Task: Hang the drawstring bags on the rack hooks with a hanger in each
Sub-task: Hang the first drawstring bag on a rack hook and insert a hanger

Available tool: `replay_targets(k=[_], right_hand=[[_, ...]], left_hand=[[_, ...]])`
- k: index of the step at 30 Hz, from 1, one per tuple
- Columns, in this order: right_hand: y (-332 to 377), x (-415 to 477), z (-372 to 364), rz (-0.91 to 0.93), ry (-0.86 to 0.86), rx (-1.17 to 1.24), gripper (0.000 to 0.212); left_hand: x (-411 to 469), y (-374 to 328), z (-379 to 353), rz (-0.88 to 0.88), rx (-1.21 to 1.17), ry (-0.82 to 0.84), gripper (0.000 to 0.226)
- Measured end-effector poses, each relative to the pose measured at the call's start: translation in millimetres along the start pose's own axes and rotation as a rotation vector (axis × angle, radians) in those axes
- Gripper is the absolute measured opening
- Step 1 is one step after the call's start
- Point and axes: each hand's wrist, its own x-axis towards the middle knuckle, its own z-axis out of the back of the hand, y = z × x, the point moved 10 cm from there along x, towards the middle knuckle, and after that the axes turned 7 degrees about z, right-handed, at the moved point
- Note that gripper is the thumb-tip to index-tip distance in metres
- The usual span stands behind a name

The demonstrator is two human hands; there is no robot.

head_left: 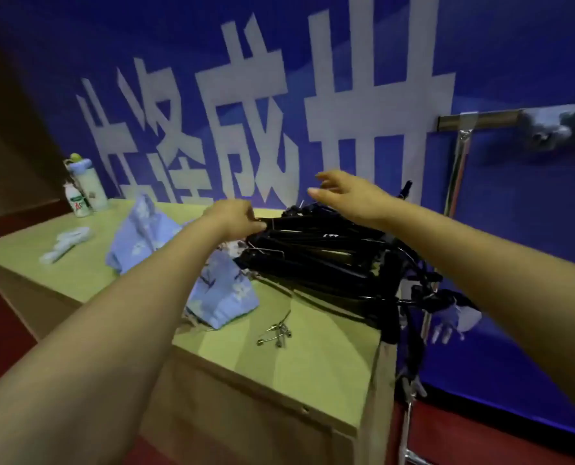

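— Black plastic, all of it: the pile of hangers (316, 260) lies on the table (299, 364) right under both hands. See it?

— Yes. The left hand (235, 218) is at the pile's near-left edge, fingers curled and pinched on the end of one hanger.

— And the right hand (349, 196)?

— Above the far side of the pile, fingers loosely spread, nothing in it. It is not touching the hangers.

— Where are the drawstring bags (219, 293)?

— Light blue, patterned cloth, heaped on the table below and to the left of the left hand, partly behind that forearm, touching the pile's left end. How many there are I cannot tell.

— Anything nearer the person than the hands?

— A small bunch of metal clips (277, 332) on the tabletop, just beside the bags.

— And the rack (460, 152)?

— Beyond the right hand and to its right: a shiny upright pole with a crossbar. Its hooks are too blurred to make out.

— Far left of the left hand?

— Two bottles (84, 186) at the table's back corner.
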Motion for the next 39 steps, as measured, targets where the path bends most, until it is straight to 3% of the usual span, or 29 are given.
replay_targets(k=[3, 7, 12, 15, 17, 18, 20, 24, 25, 27, 30, 32, 34, 36, 39], right_hand=[[35.5, -4.7, -45.0, 0.030, 0.050, 0.001, 0.059], [63.8, 4.0, -115.7, 0.007, 0.151, -0.035, 0.064], [72.2, 23.1, -170.0, -0.015, 0.193, -0.093, 0.070], [66.1, 33.3, -189.9, -0.036, 0.230, -0.125, 0.076], [60.6, 38.7, -199.3, -0.057, 0.245, -0.118, 0.078], [58.6, 40.6, -201.5, -0.070, 0.249, -0.110, 0.079], [57.7, 43.7, -205.4, -0.079, 0.256, -0.081, 0.084], [47.1, 40.4, -216.8, -0.124, 0.307, -0.148, 0.099], [41.5, 38.3, -220.5, -0.129, 0.320, -0.260, 0.096], [34.1, 37.7, -220.8, -0.131, 0.299, -0.405, 0.070], [36.4, 44.3, -196.6, -0.176, 0.121, -0.096, 0.038], [38.8, 47.8, -179.1, -0.240, 0.034, 0.246, 0.031], [37.9, 50.5, -166.9, -0.320, -0.033, 0.456, 0.026], [37.0, 52.0, -161.6, -0.390, -0.079, 0.544, 0.020], [36.0, 50.7, -166.6, -0.481, -0.093, 0.620, 0.026]], left_hand=[[-12.2, 49.5, -8.7, 0.045, 0.132, 0.008, 0.053], [-19.3, 104.4, -16.1, 0.161, 0.063, -0.111, 0.059], [-40.8, 171.3, -4.0, 0.457, -0.374, -0.545, 0.074], [-20.2, 198.5, -31.8, 0.564, -0.806, -0.397, 0.077], [-1.1, 193.3, -32.8, 0.443, -0.862, -0.373, 0.038], [5.0, 185.6, -28.5, 0.372, -0.844, -0.379, 0.032], [11.1, 168.6, -15.9, 0.282, -0.801, -0.388, 0.045], [18.3, 127.4, 2.6, 0.083, -0.807, -0.373, 0.036], [18.0, 115.7, 0.7, 0.015, -0.763, -0.340, 0.032], [12.7, 98.3, -6.3, -0.100, -0.674, -0.298, 0.029], [-4.7, 98.6, 0.8, -0.158, -0.652, -0.437, 0.023], [-24.5, 107.9, 13.1, -0.145, -0.651, -0.603, 0.026], [-43.3, 105.9, 16.0, -0.212, -0.647, -0.658, 0.030], [-54.2, 92.1, 5.6, -0.304, -0.629, -0.549, 0.038], [-62.6, 75.7, -11.1, -0.343, -0.561, -0.374, 0.057]])
